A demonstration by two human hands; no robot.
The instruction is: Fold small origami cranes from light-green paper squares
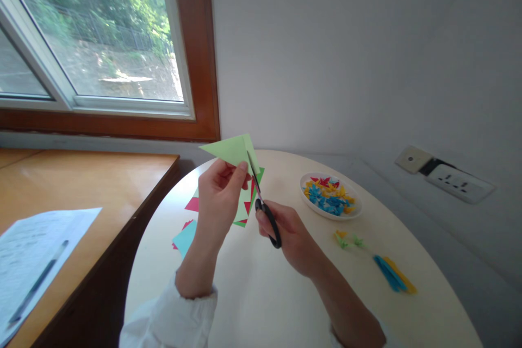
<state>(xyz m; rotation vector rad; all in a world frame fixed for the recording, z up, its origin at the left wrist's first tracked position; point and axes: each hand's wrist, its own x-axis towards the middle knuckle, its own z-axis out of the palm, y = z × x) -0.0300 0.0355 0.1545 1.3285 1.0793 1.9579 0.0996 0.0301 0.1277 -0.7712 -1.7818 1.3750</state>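
Pinched in my left hand (220, 196) is a light green sheet of paper (228, 148) with a pointed left corner, held up above the table. My right hand (291, 234) grips black-handled scissors (274, 225) by their loops. Their blades lie along the paper's right side, where a narrow strip (250, 155) shows beside the blade. Whether the blades are parted is hard to make out. Behind and below my left hand lie green, red and white paper pieces (193, 204), partly hidden by it. A light blue paper piece (185, 238) lies near my left wrist.
On the round table (261, 304), a white dish (359, 211) holds several small folded paper shapes. Small green and yellow paper shapes (342, 239) and blue and yellow strips (393, 273) lie nearer. A wooden desk (134, 174) at left bears written sheets (36, 234) and a pen (38, 283).
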